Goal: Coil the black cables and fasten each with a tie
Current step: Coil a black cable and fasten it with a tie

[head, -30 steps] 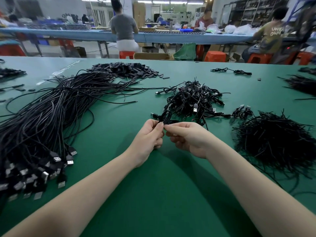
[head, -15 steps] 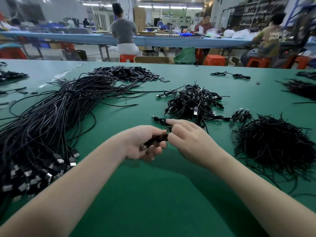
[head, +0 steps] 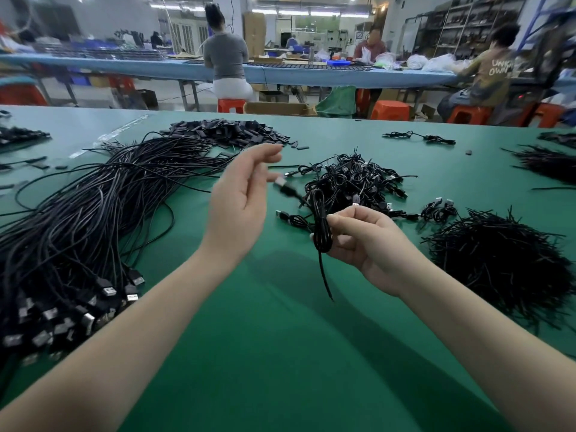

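Bench: I see a green bench [head: 280, 353] running from my forearms out to the far edge.
Right hand: my right hand [head: 367, 244] is raised just over the bench, its fingers curled round a coiled black cable [head: 321, 226]; I hold the coil upright, with one loose end hanging down below the fist.
Left hand: my left hand [head: 240, 201] is lifted, palm turned inward, fingers relaxed and spread, gripping nothing. A blurred USB plug [head: 280, 183] shows just beside its fingers; I cannot tell if they touch.
Loose cables: a thick bundle of uncoiled black cables [head: 78, 219] lies to my left, its USB plugs bunched at the near end.
Ties: a heap of black twist ties [head: 505, 260] lies to my right, near the right hand.
Finished coils: a pile of coiled cables [head: 355, 182] sits just beyond my hands, mid-bench, with a couple of separate coils beside it.
Small parts: a mound of flat black pieces [head: 227, 130] lies farther back on the left.
Background: beyond the bench I see a long blue worktable [head: 124, 65], orange stools [head: 389, 110] and three seated people [head: 226, 57].
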Action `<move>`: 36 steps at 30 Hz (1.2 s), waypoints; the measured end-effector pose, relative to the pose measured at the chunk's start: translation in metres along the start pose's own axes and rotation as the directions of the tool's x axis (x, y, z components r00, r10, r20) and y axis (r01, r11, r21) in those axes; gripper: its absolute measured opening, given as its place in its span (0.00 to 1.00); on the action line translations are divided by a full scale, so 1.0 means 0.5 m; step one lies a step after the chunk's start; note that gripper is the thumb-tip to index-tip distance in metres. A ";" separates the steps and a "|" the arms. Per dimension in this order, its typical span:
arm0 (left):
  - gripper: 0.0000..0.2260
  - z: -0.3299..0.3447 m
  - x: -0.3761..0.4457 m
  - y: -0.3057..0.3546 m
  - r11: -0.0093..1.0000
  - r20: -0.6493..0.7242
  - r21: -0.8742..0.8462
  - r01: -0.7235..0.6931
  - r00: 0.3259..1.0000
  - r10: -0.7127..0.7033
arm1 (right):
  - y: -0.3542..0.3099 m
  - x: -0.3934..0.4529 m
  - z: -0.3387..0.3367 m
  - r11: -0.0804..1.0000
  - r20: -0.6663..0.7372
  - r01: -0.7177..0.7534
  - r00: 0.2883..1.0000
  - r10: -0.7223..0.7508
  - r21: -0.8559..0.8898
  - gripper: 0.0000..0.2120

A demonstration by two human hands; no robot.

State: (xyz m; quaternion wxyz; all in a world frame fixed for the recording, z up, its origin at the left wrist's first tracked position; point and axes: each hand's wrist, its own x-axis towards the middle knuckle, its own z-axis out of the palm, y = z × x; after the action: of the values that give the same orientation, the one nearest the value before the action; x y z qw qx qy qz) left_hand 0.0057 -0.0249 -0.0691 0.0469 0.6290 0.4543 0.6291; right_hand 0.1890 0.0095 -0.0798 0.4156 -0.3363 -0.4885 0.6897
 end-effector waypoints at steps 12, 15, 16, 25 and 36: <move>0.10 -0.016 -0.007 -0.020 0.818 0.418 0.278 -0.503 0.830 0.368 | -0.005 -0.016 0.005 0.983 0.067 0.026 0.998 -0.014 -0.184 0.08; 0.07 -0.005 -0.012 -0.015 0.948 0.328 0.203 -0.246 0.929 0.171 | -0.010 -0.012 0.003 0.949 0.055 0.129 0.992 -0.118 -0.289 0.03; 0.06 0.004 -0.019 -0.010 0.981 0.297 0.158 -0.113 0.953 0.062 | -0.014 -0.009 0.004 0.898 0.044 0.197 0.980 -0.196 -0.394 0.05; 0.05 -0.005 0.004 0.026 -0.081 0.793 -0.343 0.936 0.243 -0.559 | -0.014 0.006 -0.004 -0.529 0.785 0.603 0.306 -0.539 -0.598 0.05; 0.17 -0.016 0.005 -0.018 0.761 0.450 0.355 -0.544 0.812 0.371 | -0.012 -0.004 0.026 0.991 0.057 0.017 0.998 -0.010 -0.131 0.07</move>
State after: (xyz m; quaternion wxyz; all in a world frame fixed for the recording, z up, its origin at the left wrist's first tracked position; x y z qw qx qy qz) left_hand -0.0061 -0.0220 -0.0715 -0.1829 0.8163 0.4053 0.3687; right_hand 0.1803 0.0036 -0.0701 0.3834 -0.3402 -0.5464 0.6624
